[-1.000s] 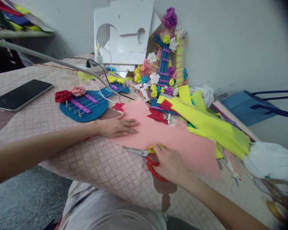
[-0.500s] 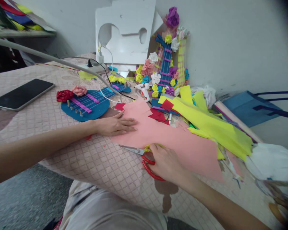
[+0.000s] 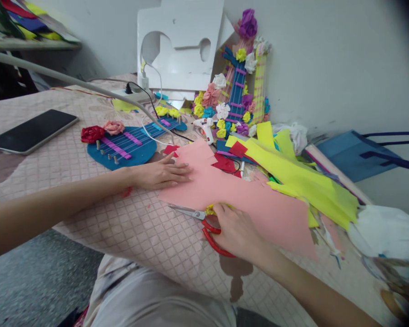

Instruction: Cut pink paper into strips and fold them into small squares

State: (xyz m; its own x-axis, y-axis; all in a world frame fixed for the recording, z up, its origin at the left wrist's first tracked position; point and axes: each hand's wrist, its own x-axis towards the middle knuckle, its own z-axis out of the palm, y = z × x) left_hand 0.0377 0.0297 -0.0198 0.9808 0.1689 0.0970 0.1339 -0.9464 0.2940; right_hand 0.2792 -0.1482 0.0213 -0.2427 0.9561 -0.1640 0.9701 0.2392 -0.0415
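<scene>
My left hand (image 3: 162, 174) lies flat with fingers stretched out on the left end of a large pink foam sheet (image 3: 238, 195) spread over the patterned cloth. At the sheet's near edge my right hand (image 3: 236, 229) is closed over the red handles of a pair of scissors (image 3: 199, 217), whose metal blades point left along the cloth just below the pink sheet.
A blue foam guitar (image 3: 126, 145) with red and pink paper roses lies behind my left hand. A phone (image 3: 32, 131) sits far left. Yellow sheets (image 3: 300, 177), red scraps (image 3: 225, 161), a glue gun (image 3: 206, 127), flower-covered guitars (image 3: 236, 86) and a blue bag (image 3: 357, 152) crowd the back and right.
The scissors and my right hand have slid slightly left along the sheet's near edge. My left hand stays flat on the sheet.
</scene>
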